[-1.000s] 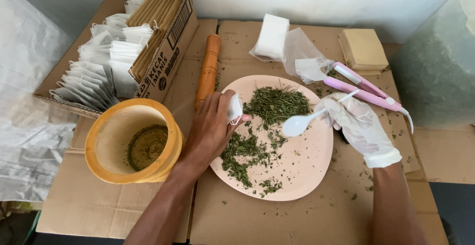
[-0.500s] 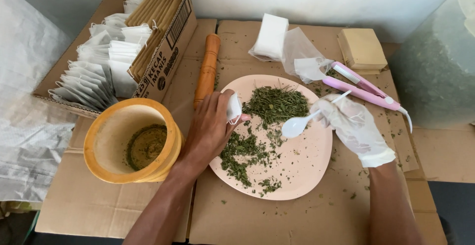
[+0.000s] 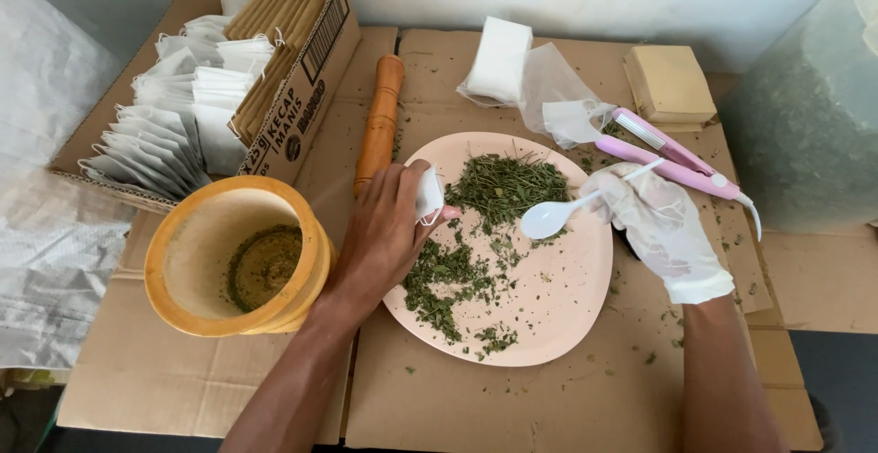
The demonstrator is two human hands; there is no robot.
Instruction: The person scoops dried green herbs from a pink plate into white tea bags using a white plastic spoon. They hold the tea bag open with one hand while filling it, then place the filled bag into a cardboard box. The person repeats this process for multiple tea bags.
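A pale pink plate (image 3: 558, 316) lies in the middle of the cardboard, strewn with dried green leaves (image 3: 501, 183). My left hand (image 3: 384, 234), bare, rests on the plate's left rim and pinches a small white paper bag (image 3: 428, 195). My right hand (image 3: 663, 229), in a thin white glove, holds a white plastic spoon (image 3: 549, 217) by its handle. The spoon's bowl hovers over the plate just right of the leaf pile and looks empty.
A yellow mortar (image 3: 238, 256) with ground green powder stands at left. A wooden pestle (image 3: 380, 119) lies behind the plate. A cardboard box (image 3: 302, 96) holds several white bags. A pink sealing tool (image 3: 672, 156), a white stack (image 3: 498, 60) and a tan pad (image 3: 669, 83) lie at the back.
Nothing has visibly changed; both hands hold the same pose over the plate.
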